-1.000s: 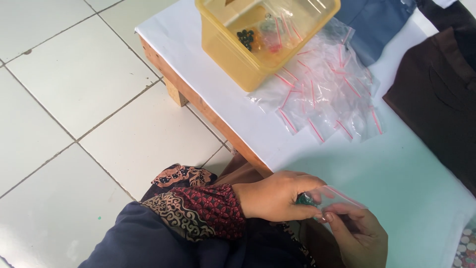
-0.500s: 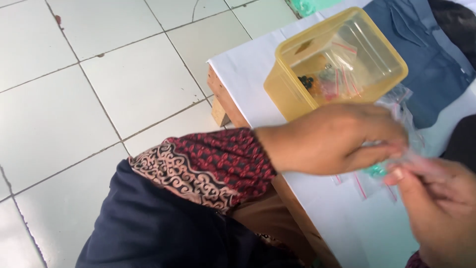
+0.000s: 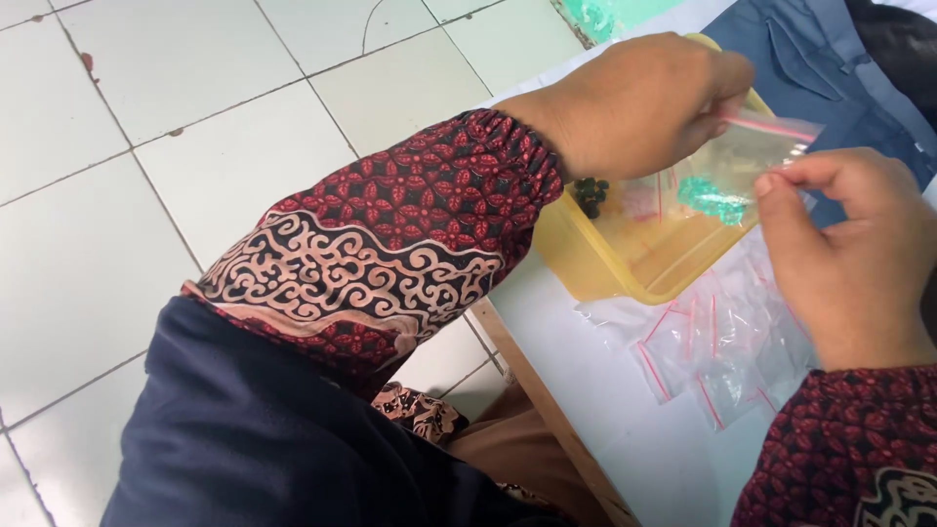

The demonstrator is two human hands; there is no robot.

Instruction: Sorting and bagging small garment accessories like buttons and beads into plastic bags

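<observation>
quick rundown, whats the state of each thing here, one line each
left hand: pinching the top edge of the small clear bag
right hand: pinching the bag's other side
small clear bag: held up over the tub, green bits inside, whether sealed cannot be told
yellow tub: no lid on, on the table, dark and green bits inside
loose bags: empty, piled flat beside the tub
table: covered in white

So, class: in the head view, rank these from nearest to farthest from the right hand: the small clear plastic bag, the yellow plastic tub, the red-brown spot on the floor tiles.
From the right hand:
1. Small clear plastic bag, pinched in its fingers.
2. Yellow plastic tub, just left.
3. Red-brown spot, far left on the floor.
</observation>
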